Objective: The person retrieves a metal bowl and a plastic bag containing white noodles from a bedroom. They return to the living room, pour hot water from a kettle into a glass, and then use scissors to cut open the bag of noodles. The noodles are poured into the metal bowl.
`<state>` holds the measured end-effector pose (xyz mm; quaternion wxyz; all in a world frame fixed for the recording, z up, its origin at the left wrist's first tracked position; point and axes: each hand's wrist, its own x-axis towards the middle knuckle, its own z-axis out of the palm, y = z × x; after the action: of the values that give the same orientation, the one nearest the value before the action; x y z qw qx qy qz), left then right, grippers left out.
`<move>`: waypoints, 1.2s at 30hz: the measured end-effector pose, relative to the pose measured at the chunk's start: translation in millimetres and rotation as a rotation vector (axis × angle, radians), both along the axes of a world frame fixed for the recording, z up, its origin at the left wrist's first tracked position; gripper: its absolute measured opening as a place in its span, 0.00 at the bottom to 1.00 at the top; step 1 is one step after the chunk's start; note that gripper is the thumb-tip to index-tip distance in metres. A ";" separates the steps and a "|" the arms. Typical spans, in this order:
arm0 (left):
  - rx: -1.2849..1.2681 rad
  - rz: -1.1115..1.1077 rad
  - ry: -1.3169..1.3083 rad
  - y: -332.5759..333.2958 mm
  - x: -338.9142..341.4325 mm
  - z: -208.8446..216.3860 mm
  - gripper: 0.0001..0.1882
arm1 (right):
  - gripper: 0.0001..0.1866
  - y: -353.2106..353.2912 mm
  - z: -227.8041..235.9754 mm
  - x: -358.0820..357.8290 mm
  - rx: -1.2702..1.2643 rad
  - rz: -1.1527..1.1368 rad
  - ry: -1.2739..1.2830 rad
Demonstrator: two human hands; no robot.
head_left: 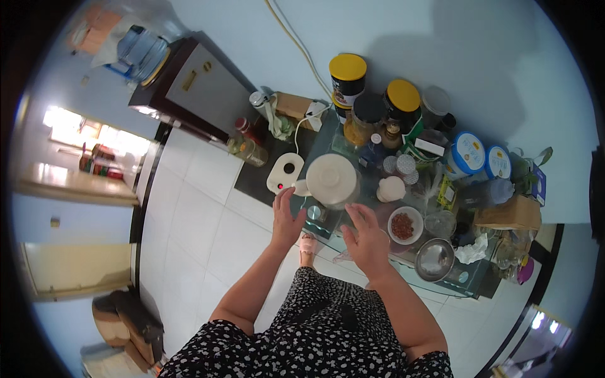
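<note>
A kettle [332,178] with a round cream lid stands on the glass-topped table, its handle pointing left. My left hand [288,220] hovers by that handle, fingers spread and holding nothing. On the other side, my right hand [368,242] is also open, its fingertips close to the kettle's front right; whether they touch it I cannot tell. Left of the kettle lies a white base [285,175] with a dark round spot, a lit red light and a white cord. A white bowl of reddish-brown bits [404,225] sits to the right of my right hand.
Yellow-lidded tubs [347,68] and jars crowd the table's back. Blue-and-white tubs [467,153] stand at the right. A metal bowl [435,259] sits near the front edge [463,293]. At the left are a glass jar [249,152] and a cabinet [205,88] bearing a water bottle.
</note>
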<state>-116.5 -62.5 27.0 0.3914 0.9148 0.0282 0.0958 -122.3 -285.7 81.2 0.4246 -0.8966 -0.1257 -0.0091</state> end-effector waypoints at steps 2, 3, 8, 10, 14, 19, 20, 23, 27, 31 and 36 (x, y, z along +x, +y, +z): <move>0.094 -0.126 0.119 31.8 22.1 -13.9 0.36 | 0.26 28.7 5.2 18.1 -0.123 -0.047 -0.073; 0.143 -0.225 0.115 46.8 35.8 -25.9 0.37 | 0.27 43.8 7.2 28.9 -0.187 -0.071 -0.108; 0.033 -0.494 0.574 69.2 96.2 -41.8 0.26 | 0.27 89.4 2.5 61.4 -0.536 -0.132 0.141; -0.101 -0.527 0.772 66.7 108.2 -34.1 0.22 | 0.26 98.4 -1.1 61.5 -0.567 -0.164 0.226; -0.170 -0.526 0.686 64.8 99.2 -48.4 0.21 | 0.26 105.1 -10.7 57.2 -0.459 -0.283 0.186; -0.169 -0.521 0.605 67.5 81.0 -54.6 0.15 | 0.20 98.3 -10.0 47.5 -0.373 -0.334 0.150; -0.162 -0.550 0.597 69.0 79.9 -51.0 0.15 | 0.21 95.6 -12.1 41.5 -0.353 -0.354 0.133; -0.045 -0.635 0.603 73.5 75.1 -37.2 0.14 | 0.21 89.2 -11.9 16.5 -0.289 -0.397 0.121; 0.072 -0.738 0.593 65.1 65.8 -6.3 0.12 | 0.25 83.2 2.7 -21.6 -0.197 -0.443 0.206; 0.143 -0.816 0.606 48.5 54.8 15.8 0.13 | 0.31 71.9 10.3 -62.1 -0.168 -0.447 0.214; 0.312 -0.897 0.586 19.8 45.1 46.4 0.14 | 0.35 54.4 4.1 -93.3 -0.171 -0.491 0.168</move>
<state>-71.4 -42.7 73.3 0.2292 0.8727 -0.2707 -0.3356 -215.6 -231.3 85.3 0.3414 -0.9304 0.1309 -0.0269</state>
